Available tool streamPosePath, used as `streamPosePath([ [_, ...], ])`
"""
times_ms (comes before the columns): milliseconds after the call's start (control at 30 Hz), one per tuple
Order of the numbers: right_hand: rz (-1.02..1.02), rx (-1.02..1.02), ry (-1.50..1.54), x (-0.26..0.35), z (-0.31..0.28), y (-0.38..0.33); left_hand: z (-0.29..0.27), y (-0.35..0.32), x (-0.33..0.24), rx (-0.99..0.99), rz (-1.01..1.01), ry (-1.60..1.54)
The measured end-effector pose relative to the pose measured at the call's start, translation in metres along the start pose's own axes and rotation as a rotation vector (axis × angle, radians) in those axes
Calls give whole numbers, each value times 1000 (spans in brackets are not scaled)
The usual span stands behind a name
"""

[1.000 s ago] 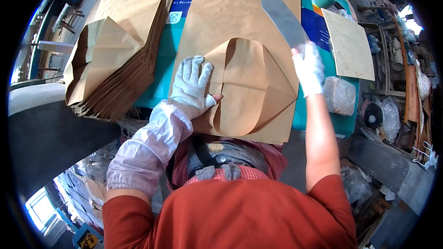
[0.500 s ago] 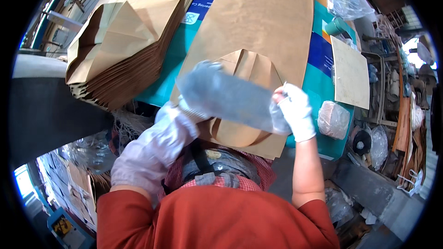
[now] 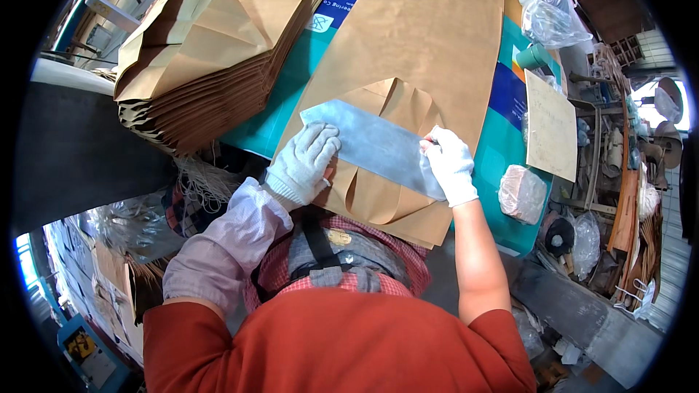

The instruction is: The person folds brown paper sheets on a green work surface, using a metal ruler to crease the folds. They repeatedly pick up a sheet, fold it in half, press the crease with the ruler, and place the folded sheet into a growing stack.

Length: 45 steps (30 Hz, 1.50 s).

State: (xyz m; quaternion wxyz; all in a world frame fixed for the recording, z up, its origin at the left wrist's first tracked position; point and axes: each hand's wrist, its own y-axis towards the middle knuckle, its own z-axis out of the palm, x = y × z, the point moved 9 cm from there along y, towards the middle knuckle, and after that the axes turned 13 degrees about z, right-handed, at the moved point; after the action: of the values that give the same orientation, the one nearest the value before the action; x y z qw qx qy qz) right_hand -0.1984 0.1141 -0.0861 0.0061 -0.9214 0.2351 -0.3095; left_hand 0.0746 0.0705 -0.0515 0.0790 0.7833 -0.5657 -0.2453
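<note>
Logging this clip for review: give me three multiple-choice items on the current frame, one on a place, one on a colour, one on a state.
1. Where does the flat grey metal plate lie?
A. on the folded end of the brown paper sack
B. on the stack of brown paper sacks
C. on the floor

2. What colour are the gloves on both hands?
A. blue
B. white
C. black

3. How is the plate held?
A. by the right hand alone
B. by neither hand
C. with the left hand at one end and the right hand at the other

Answers: 1 A, the plate crosses the sack's folded bottom; 2 B, both gloves show white; 3 C, each hand meets one end of the plate.
</note>
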Motion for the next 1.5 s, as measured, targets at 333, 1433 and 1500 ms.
streamPosePath([
  [333,-7,-48,-174,9,-2,-4,5,5,-1,66,-38,-18],
  [1433,-358,-249,307,1,0,-45,9,29,-16,335,267,94],
  [1500,-488,-182,100,5,-3,-72,10,23,-19,215,374,196],
])
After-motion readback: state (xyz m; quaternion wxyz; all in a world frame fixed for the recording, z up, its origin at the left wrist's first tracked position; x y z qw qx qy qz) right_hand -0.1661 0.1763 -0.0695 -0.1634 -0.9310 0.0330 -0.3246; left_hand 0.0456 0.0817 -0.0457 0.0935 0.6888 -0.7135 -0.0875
